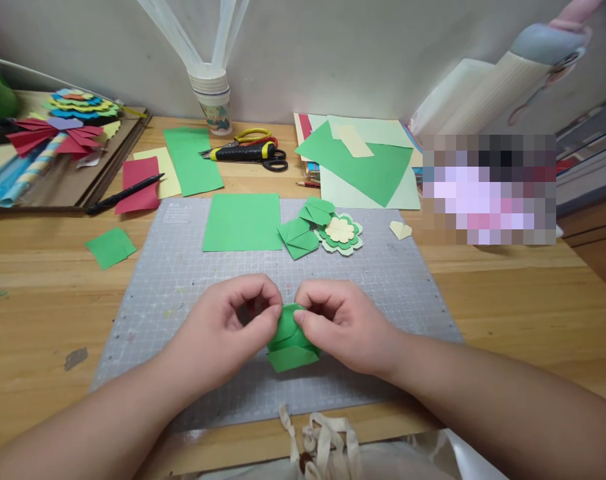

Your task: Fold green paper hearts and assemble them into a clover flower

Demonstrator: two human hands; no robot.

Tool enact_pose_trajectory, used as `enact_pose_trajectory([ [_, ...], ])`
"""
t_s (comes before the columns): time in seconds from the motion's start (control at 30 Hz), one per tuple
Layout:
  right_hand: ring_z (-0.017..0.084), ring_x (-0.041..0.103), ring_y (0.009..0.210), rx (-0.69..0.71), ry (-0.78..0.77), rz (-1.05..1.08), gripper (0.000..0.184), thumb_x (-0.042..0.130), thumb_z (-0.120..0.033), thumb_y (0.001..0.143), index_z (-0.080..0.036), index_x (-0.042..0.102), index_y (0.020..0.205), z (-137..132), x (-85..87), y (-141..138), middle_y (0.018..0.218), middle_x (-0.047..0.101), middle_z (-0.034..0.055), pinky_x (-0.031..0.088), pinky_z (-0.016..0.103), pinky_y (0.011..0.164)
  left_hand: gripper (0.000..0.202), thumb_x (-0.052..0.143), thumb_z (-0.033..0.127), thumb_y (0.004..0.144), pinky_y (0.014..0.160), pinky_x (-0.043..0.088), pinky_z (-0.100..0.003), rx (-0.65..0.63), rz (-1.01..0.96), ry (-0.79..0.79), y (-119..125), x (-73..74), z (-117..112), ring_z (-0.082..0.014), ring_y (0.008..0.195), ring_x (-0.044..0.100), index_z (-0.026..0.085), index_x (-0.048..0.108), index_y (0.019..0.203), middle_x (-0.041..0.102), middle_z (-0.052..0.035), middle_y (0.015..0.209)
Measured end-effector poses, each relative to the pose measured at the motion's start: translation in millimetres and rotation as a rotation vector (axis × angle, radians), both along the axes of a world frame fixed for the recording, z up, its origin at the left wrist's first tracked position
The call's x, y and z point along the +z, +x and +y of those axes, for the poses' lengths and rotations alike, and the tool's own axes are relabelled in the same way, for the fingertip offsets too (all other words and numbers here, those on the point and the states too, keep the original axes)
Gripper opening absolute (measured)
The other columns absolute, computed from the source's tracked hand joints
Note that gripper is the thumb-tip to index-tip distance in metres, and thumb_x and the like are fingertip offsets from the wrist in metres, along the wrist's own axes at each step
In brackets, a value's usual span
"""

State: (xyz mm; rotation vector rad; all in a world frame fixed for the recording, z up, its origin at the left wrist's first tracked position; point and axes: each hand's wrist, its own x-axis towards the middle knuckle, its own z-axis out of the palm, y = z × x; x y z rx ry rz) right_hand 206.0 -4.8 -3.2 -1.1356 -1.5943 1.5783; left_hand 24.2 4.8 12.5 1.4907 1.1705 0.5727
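Above the grey cutting mat [183, 347], a small folded piece of green paper [291, 357] is pinched at its top edge from both sides. My left hand [237, 320] is closed on its upper left corner, thumb in front. My right hand [345, 323] is closed on the upper right, its thumb pressing the front. Creased flaps show on the paper; its back is hidden. Beyond my hands lie a flat green square [243, 223], two green folded paper leaves [299, 238] and a layered paper flower [340, 231] with a cream top.
A cream paper heart [401, 230] lies at the mat's right. Scissors [274, 159], a yellow-black cutter [240, 153] and a paper cup stack [215, 107] with clear straws stand behind. Left are a small green paper [111, 248], a black pen [125, 193] and cardboard [107, 160].
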Motion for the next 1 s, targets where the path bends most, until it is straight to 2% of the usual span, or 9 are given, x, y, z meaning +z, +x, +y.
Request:
enact_pose_trajectory([
  [0.13, 0.009, 0.035, 0.054, 0.052, 0.060, -0.037, 0.019, 0.053, -0.018, 0.077, -0.020, 0.044, 0.060, -1.5, -0.6, -0.5, 0.057, 0.039, -0.0057, 0.030, 0.023, 0.050, 0.014, 0.051, 0.025, 0.074, 0.053, 0.033, -0.025, -0.056, 0.063, 0.071, 0.4, -1.1, -2.0, -0.0123, 0.058, 0.041, 0.021, 0.047, 0.061, 0.043, 0.0039, 0.058],
  [0.27, 0.009, 0.037, 0.054, 0.036, 0.113, -0.043, 0.020, 0.053, -0.017, 0.077, -0.020, 0.045, 0.059, -1.8, -2.3, -0.6, 0.056, 0.040, -0.0054, 0.031, 0.023, 0.051, 0.013, 0.048, 0.023, 0.073, 0.054, 0.032, -0.025, -0.082, 0.107, 0.113, -1.9, -2.2, -1.4, -0.0127, 0.058, 0.040, 0.021, 0.044, 0.061, 0.041, 0.0043, 0.058],
  [0.5, 0.009, 0.036, 0.054, -0.101, 0.107, -0.025, 0.023, 0.052, -0.018, 0.076, -0.020, 0.042, 0.056, 3.4, 2.8, 2.1, 0.054, 0.039, -0.0048, 0.030, 0.024, 0.050, 0.013, 0.048, 0.025, 0.070, 0.055, 0.032, -0.026, -0.060, 0.171, 0.132, -7.1, 5.0, 5.6, -0.0131, 0.058, 0.040, 0.021, 0.044, 0.058, 0.042, 0.0041, 0.057],
  [0.63, 0.008, 0.034, 0.051, -0.250, 0.029, 0.087, 0.026, 0.056, -0.020, 0.076, -0.021, 0.042, 0.055, 9.4, 2.1, 6.1, 0.054, 0.036, -0.0059, 0.030, 0.022, 0.047, 0.014, 0.048, 0.024, 0.072, 0.056, 0.032, -0.027, 0.039, 0.271, 0.178, -11.1, 2.7, 9.2, -0.0138, 0.058, 0.041, 0.021, 0.046, 0.059, 0.043, 0.0037, 0.057],
  [0.73, 0.008, 0.034, 0.046, -0.318, -0.166, 0.238, 0.026, 0.060, -0.026, 0.078, -0.021, 0.045, 0.058, 13.1, -2.0, 6.0, 0.051, 0.037, -0.0074, 0.030, 0.021, 0.043, 0.007, 0.050, 0.018, 0.078, 0.067, 0.040, -0.028, 0.075, 0.244, 0.413, -14.0, -0.7, 8.3, -0.0167, 0.073, 0.051, 0.021, 0.056, 0.078, 0.056, 0.0006, 0.075],
  [0.83, 0.007, 0.036, 0.041, -0.323, -0.389, 0.350, 0.027, 0.064, -0.032, 0.076, -0.021, 0.046, 0.060, 13.5, -3.9, 2.5, 0.048, 0.040, -0.0082, 0.031, 0.020, 0.038, 0.034, 0.051, 0.007, 0.079, 0.089, 0.041, -0.034, -0.065, 0.219, 0.755, -16.3, -1.9, 4.8, -0.0210, 0.102, 0.054, 0.024, 0.056, 0.107, 0.060, -0.0054, 0.108],
  [0.9, 0.007, 0.036, 0.040, -0.307, -0.469, 0.389, 0.028, 0.065, -0.033, 0.075, -0.021, 0.045, 0.059, 12.4, -3.3, 0.1, 0.047, 0.041, -0.0080, 0.029, 0.019, 0.036, 0.036, 0.055, 0.005, 0.079, 0.094, 0.037, -0.037, -0.156, 0.281, 0.933, -17.1, -1.5, 2.5, -0.0223, 0.107, 0.053, 0.027, 0.058, 0.108, 0.060, -0.0055, 0.114],
  [1.0, 0.007, 0.038, 0.039, -0.245, -0.530, 0.424, 0.029, 0.066, -0.033, 0.075, -0.020, 0.045, 0.059, 11.1, -2.4, -1.2, 0.046, 0.043, -0.0073, 0.027, 0.018, 0.035, 0.024, 0.060, 0.007, 0.082, 0.090, 0.036, -0.037, -0.178, 0.302, 1.039, -16.8, -0.1, 0.5, -0.0212, 0.097, 0.058, 0.028, 0.063, 0.094, 0.069, -0.0018, 0.099],
])
